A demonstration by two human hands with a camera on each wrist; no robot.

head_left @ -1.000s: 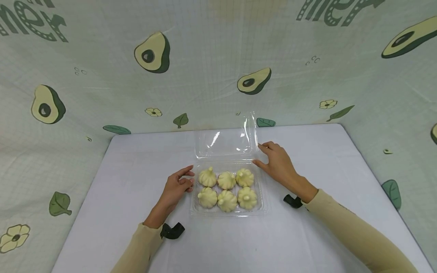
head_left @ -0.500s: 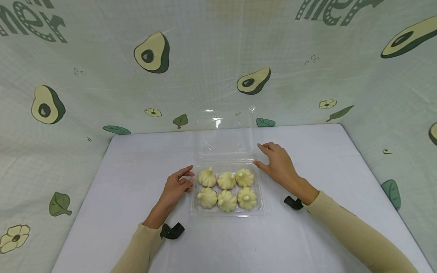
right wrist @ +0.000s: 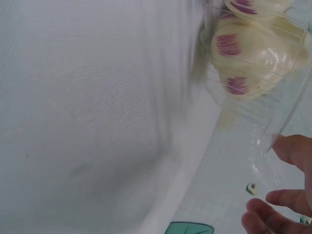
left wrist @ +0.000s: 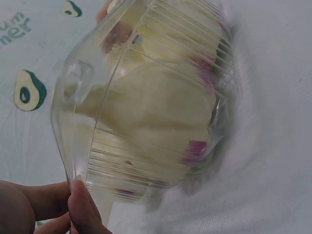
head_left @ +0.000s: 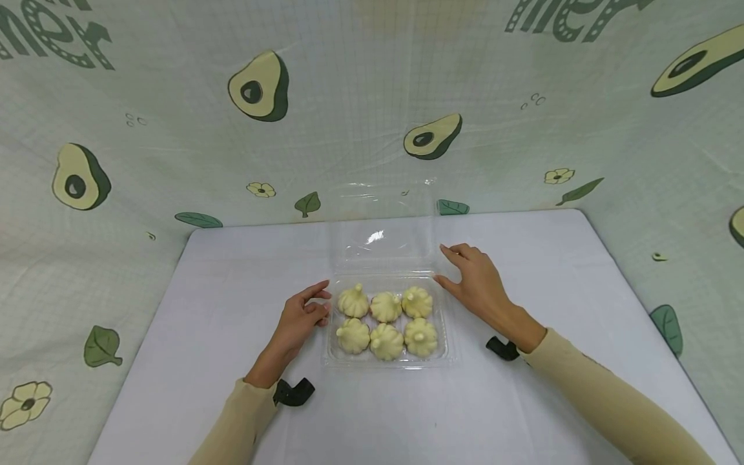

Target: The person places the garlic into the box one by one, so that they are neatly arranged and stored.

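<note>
Several cream garlic bulbs [head_left: 386, 341] with purple streaks sit in two rows in a clear plastic clamshell container [head_left: 391, 363]. Its transparent lid [head_left: 376, 237] leans back at the far side, hinged to the tray. At the container's left side, my left hand [head_left: 298, 320] pinches the rim between thumb and fingers, as the left wrist view shows. On the right, my right hand [head_left: 481, 282] spreads its fingers beside the hinge corner. In the right wrist view its thumb [right wrist: 292, 148] touches the container's edge, while the other fingers hang loose, apart from the lid.
A white-covered table [head_left: 244, 258] lies under the container. Behind it and at both sides hangs a pale cloth [head_left: 349, 84] printed with avocados and leaves. Black wrist devices are at the left wrist [head_left: 294, 392] and right wrist [head_left: 502, 348].
The clear lid has swung farther back, away from my right fingers, which were at its edge. My right hand has shifted very slightly right; my left hand has stayed in place.
</note>
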